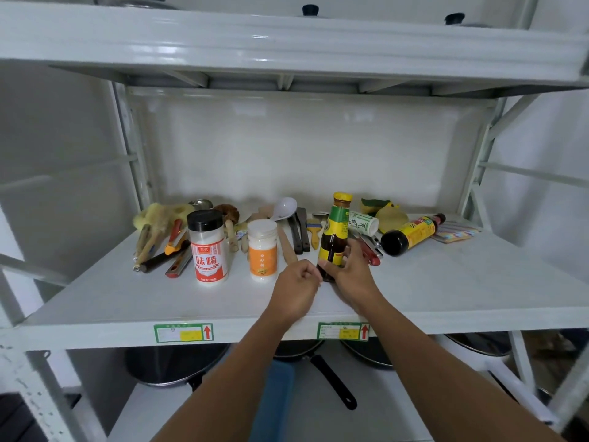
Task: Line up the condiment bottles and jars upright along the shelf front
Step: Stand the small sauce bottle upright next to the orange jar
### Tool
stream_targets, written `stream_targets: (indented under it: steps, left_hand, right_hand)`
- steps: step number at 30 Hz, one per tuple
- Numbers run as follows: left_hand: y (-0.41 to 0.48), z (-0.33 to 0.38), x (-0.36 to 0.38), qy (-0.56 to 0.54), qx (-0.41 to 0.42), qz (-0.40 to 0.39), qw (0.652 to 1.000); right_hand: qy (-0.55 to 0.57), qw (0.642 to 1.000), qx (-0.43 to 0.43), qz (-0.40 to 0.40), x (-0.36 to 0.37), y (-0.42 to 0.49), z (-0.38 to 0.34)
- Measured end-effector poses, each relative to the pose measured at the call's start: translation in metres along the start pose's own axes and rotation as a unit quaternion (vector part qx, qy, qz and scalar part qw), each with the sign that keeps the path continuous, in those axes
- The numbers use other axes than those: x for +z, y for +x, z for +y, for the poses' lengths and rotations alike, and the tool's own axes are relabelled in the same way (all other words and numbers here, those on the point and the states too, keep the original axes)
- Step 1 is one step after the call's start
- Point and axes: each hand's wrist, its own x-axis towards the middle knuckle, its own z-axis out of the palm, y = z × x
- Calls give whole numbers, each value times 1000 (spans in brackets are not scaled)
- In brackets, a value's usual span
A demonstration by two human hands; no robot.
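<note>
On the white shelf (446,291) a black-capped jar with a red label (208,250) and a white jar with an orange label (262,255) stand upright side by side. To their right a dark sauce bottle with a yellow cap (335,231) stands upright, and my right hand (350,269) is shut around its lower part. My left hand (296,287) hovers just left of that bottle's base, fingers curled, holding nothing. A second dark bottle with a yellow label (411,234) lies on its side further right. Behind them a white canister with green print (363,224) also lies tipped over.
Along the back lie utensils: wooden-handled tools (159,240), a white ladle (283,208), black spatulas (299,231), a brush (314,231), yellow sponges (387,212) and a striped cloth (455,232). Pans (331,378) sit on the shelf below. An upper shelf (287,43) overhangs.
</note>
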Motion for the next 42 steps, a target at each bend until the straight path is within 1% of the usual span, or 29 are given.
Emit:
stream_targets:
  steps: [4,7,12,15,18,22,25,31,35,37,39,42]
  left_hand:
    - [1,-2,7,42,18,34,998]
    - [2,-4,10,51,23,57,997]
    - [1,-7,8,43,28,96,994]
    - [-2,-4,7,24,42,124,991]
    - [-7,0,7,-5,44,111,993]
    - [-11,3,4,-26,57,91,994]
    - [-15,5,3,-16,67,75,995]
    - [-16,8,1,-12,84,55,995]
    - [-13,6,-2,-5,95,35,995]
    - [-10,3,-2,2,92,21,996]
    - [-9,3,-2,6,88,26,996]
    - [-8,2,-1,-7,88,57,994]
  right_hand:
    - [-43,998,-16,-32,6,1,0]
    - [-59,997,-20,-36,12,2,-2]
    - [-96,995,-20,-27,19,-2,-7]
    - [-92,995,0,-41,17,-4,-7]
    - [-57,997,20,-44,13,-5,-8]
    - [-24,998,24,-45,11,-6,-8]
    - [-10,998,28,-54,11,-2,-2]
    - [-26,999,15,-46,11,-3,-1]
    - [-41,999,9,-16,13,-3,0]
    - [-66,998,2,-4,13,-6,-3]
    - [-80,997,-3,-1,14,-7,-5]
    - [-79,997,2,-9,16,-5,-4]
